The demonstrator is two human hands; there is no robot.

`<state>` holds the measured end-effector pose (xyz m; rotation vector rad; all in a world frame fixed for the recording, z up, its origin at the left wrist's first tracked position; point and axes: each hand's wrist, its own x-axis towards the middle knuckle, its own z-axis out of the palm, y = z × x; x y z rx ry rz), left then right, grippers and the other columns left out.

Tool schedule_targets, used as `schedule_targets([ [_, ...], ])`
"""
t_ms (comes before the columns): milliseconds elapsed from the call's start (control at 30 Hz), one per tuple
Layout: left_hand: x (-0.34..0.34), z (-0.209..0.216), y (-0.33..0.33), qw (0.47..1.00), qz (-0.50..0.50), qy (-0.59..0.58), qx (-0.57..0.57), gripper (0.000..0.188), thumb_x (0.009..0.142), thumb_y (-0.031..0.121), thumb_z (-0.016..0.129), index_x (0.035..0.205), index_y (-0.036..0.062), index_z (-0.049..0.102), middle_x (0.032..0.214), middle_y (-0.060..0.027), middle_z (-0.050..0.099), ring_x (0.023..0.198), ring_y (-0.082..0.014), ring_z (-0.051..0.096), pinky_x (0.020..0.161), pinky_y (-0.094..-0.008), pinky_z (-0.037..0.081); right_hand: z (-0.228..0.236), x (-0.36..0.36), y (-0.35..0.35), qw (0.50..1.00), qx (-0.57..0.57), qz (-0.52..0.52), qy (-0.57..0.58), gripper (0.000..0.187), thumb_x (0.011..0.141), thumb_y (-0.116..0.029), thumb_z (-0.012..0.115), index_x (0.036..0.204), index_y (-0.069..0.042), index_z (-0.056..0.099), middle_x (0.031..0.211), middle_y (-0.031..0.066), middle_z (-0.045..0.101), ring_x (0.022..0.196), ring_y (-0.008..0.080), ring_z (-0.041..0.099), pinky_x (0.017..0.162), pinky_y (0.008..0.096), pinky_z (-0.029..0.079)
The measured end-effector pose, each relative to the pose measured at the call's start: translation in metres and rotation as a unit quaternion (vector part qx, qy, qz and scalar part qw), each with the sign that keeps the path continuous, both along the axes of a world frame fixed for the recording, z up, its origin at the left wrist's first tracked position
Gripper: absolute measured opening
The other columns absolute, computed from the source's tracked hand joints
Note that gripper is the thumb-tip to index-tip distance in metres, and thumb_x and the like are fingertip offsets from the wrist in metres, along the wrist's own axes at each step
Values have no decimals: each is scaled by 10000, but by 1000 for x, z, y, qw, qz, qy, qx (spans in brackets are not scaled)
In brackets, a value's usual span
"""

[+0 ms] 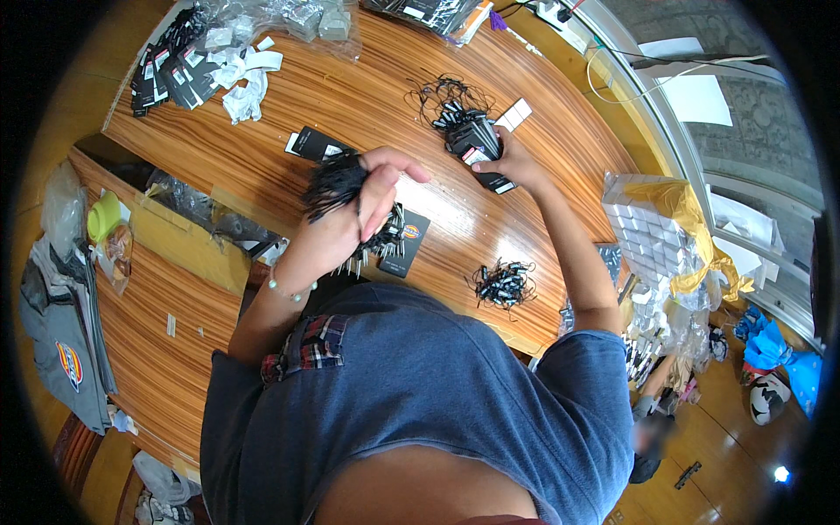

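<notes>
Head view: left hand (pixel 372 199) grips black cords (pixel 329 185), right hand (pixel 514 164) black tags (pixel 475 138); clear bag (pixel 458 31) contains dark cards (pixel 422 10).

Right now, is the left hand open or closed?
Mostly closed: the left hand curls around bunched black strings, which poke out beside its bent fingers.

Before me, a broad tabletop (pixel 560 114), brown with streaked wood grain, pale glare near its middle. At my right, a window (pixel 754 144), silvery frame, grey beyond the glass. Low on that side, yellow-brown floor (pixel 726 464) and a small, bright white light (pixel 781 474). At my left, another wood-grained surface (pixel 144 350).
</notes>
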<state>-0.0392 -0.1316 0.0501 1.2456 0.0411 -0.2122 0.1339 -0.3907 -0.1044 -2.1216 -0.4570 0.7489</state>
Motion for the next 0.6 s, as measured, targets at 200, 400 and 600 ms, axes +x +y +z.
schedule_targets([
  [200,8,2,-10,998,-19,-43,30,347,939,294,330,931,21,544,452,50,309,394,-20,278,397,-179,239,13,-50,24,935,-194,31,-295,660,616,-153,695,1184,-69,369,1076,155,484,1003,319,468,838,406,411],
  [400,10,25,-16,997,-15,-65,28,362,932,325,341,925,23,540,456,61,308,393,-9,275,400,-172,228,13,-62,35,904,-272,29,-329,711,656,-171,663,1260,-83,298,1137,130,455,1034,301,451,827,428,424],
  [600,8,37,-16,996,-20,-76,28,383,928,342,341,937,10,533,457,59,317,396,-11,278,398,-167,224,3,-30,15,977,-124,-16,-172,701,595,-155,705,1199,-32,371,1011,193,552,945,307,532,789,378,443],
])
